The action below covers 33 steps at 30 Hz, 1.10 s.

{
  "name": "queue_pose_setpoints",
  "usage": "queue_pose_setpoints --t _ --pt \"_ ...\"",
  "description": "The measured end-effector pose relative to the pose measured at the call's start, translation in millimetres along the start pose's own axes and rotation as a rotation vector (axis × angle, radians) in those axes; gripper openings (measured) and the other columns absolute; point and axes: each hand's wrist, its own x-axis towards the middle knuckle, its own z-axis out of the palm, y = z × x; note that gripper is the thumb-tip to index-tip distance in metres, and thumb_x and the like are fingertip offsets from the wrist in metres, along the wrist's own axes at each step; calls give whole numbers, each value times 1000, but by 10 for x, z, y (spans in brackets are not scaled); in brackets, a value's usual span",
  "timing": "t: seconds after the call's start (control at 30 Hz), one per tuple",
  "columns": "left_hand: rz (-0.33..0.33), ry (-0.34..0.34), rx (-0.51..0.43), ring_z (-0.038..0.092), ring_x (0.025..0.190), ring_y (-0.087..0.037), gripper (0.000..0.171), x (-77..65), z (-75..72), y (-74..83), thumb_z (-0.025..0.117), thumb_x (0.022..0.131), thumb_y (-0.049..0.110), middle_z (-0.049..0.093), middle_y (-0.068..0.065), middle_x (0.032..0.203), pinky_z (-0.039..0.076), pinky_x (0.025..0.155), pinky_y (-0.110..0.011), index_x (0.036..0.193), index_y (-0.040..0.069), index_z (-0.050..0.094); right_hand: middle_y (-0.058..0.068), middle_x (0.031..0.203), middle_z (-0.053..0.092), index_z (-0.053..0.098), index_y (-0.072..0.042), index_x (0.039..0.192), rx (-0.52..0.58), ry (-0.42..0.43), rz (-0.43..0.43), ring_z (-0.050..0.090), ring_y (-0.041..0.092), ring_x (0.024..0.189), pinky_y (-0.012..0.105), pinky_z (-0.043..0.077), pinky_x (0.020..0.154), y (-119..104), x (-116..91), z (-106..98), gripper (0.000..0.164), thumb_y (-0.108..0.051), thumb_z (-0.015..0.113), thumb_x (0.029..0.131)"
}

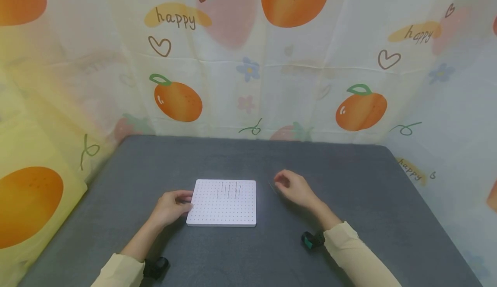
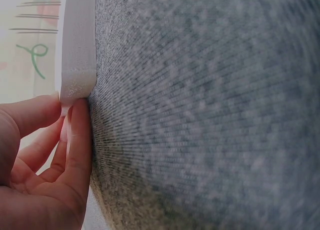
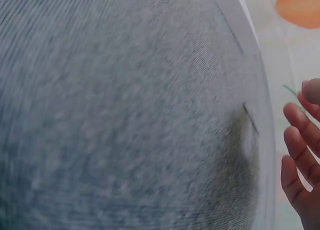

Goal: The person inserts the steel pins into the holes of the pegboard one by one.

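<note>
A white pegboard (image 1: 221, 211) with rows of small holes lies on the dark table. Several thin dark needle-like pins (image 1: 229, 189) stand up from its far part; in the left wrist view a few pins (image 2: 35, 16) stick out from the board's face. My left hand (image 1: 171, 207) pinches the board's left edge, thumb and fingers on its corner (image 2: 77, 82). To the right of the board, my right hand (image 1: 295, 187) hovers with loosely bent fingers and nothing visible between them. Beneath it a single thin pin (image 3: 251, 119) lies on the table.
The grey table (image 1: 240, 257) has a patterned cloth (image 1: 287, 101) hanging behind it and at both sides. A dark wrist camera (image 1: 156, 268) sits at the left sleeve, another dark wrist camera (image 1: 312, 239) at the right.
</note>
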Motion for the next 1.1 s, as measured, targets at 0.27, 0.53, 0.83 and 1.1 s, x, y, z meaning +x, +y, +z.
queue_pose_setpoints --t 0.27,0.53,0.83,1.1 --pt "-14 7 11 60 80 -17 39 8 12 -3 65 82 10 63 -12 105 54 67 -31 120 2 58 2 87 63 64 -10 92 -109 7 45 59 16 80 34 48 73 54 -18 2 14 -19 66 82" --pt "-25 5 12 60 82 -18 40 14 16 5 65 82 10 62 -13 106 54 69 -31 120 3 57 0 83 61 65 -12 88 -192 -21 120 56 15 77 34 46 71 68 -13 17 16 -26 68 79" --pt "-26 -1 -1 59 80 -17 39 2 9 13 65 82 10 62 -12 105 54 68 -31 120 2 57 2 82 57 65 -11 87 -233 -42 147 54 17 77 35 46 70 45 -12 47 20 -28 70 77" --pt "-14 -3 -4 59 81 -17 39 -1 4 4 65 82 9 62 -12 105 54 69 -31 120 2 58 3 81 55 63 -11 88 -276 -46 158 53 17 74 34 45 65 20 4 78 22 -28 71 77"
